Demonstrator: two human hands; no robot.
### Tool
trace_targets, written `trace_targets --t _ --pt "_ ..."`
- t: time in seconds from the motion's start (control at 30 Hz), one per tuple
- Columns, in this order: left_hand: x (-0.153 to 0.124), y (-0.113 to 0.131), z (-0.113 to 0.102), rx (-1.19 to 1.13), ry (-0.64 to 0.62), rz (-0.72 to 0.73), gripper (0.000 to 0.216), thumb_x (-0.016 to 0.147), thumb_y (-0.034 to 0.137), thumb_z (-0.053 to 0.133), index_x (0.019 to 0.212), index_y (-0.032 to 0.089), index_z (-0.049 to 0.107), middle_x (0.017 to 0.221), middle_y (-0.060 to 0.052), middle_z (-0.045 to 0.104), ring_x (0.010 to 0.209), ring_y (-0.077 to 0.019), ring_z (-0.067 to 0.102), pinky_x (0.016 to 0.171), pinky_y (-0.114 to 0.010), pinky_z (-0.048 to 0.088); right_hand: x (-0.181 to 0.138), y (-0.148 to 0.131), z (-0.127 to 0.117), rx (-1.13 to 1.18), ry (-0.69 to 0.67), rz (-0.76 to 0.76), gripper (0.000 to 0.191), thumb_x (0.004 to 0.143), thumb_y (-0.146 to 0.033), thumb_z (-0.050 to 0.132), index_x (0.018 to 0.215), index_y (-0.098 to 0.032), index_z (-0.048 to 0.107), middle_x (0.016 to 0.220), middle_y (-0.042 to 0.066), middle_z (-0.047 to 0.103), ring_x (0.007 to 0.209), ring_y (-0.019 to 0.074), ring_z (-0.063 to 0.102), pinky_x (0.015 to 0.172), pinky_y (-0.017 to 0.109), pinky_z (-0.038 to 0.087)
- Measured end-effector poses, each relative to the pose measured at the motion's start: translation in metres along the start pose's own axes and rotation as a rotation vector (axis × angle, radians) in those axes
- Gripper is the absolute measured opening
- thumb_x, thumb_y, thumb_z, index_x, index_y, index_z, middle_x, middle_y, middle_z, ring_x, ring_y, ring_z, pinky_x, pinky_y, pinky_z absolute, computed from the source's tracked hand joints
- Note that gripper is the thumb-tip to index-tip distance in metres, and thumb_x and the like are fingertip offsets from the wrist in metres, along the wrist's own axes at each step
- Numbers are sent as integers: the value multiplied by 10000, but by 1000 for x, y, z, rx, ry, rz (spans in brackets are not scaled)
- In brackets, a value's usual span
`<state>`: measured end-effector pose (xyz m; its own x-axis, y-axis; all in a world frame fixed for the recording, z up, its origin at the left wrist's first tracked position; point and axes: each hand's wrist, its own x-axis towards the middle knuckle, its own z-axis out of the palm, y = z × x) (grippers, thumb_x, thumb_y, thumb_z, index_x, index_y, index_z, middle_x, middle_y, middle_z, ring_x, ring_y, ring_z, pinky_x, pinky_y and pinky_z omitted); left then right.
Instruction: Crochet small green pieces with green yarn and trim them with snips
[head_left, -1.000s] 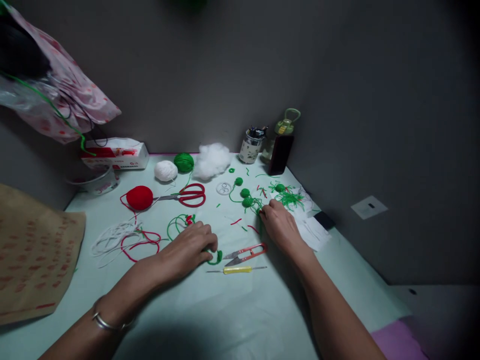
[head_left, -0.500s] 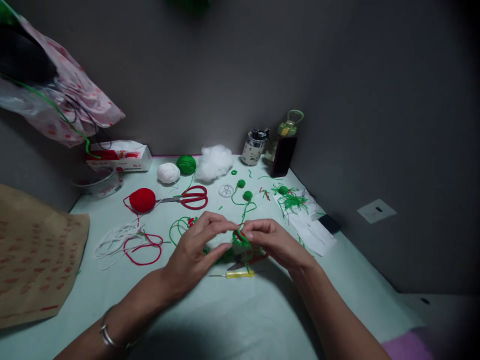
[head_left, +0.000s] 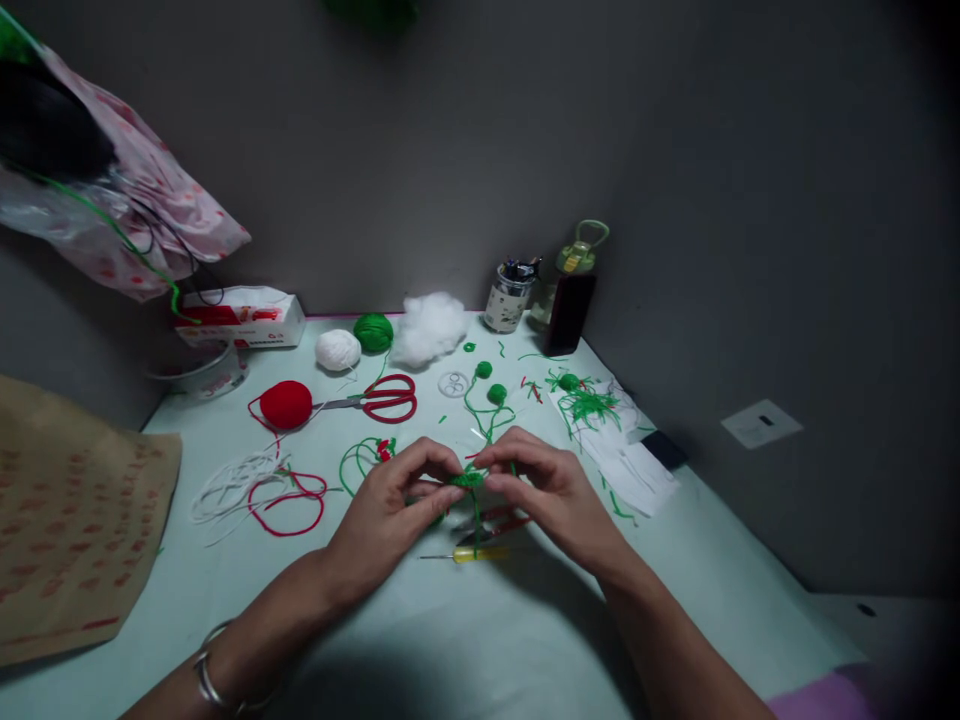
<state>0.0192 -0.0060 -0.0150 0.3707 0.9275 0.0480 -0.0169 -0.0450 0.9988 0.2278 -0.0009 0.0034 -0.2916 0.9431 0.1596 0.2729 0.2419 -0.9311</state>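
Note:
Between my fingertips is a small green crocheted piece, with a strand of green yarn hanging from it. My left hand pinches its left side, thumb below and index finger above. On the other side, the thumb and fingers of my right hand close on its right edge. Below the hands lie a yellow-handled crochet hook and red-handled scissors, partly covered by my hands and the yarn. Two small green balls with yarn tails rest just beyond my fingers.
Large red-handled scissors lie beside a red yarn ball. Behind them are a white yarn ball, a green yarn ball and white stuffing. Green scraps cover paper at right. A phone stands near the wall.
My left fingers have closed onto the green piece, which has tipped flatter and shifted slightly left. Its red inner part no longer shows clearly. My right hand has moved a little.

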Motion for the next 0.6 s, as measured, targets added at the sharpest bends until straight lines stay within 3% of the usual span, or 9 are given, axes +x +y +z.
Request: trace_targets --t 0.3,0.47,0.6 --pt "-2 4 4 55 25 143 48 895 179 668 859 205 652 976 -27 616 959 -164 602 812 -254 515 -3 -1 13 9 29 -95 75 910 -226 670 905 -202 741 835 33 648 791 165 601 703 291 463" --pt "-3 5 4 -7 60 94 67 903 194 662 843 205 635 925 -14 636 916 -154 626 799 -246 522 -4 -2 12 -68 -8 -131 41 902 -205 683 895 -195 723 829 29 630 779 159 593 672 279 460" --pt "-3 4 7 -96 113 7 103 872 220 704 936 222 623 912 21 621 802 -118 633 715 -217 527 -6 -1 17 -126 43 -216 53 906 -157 651 899 -174 701 806 30 626 737 146 578 642 271 452"
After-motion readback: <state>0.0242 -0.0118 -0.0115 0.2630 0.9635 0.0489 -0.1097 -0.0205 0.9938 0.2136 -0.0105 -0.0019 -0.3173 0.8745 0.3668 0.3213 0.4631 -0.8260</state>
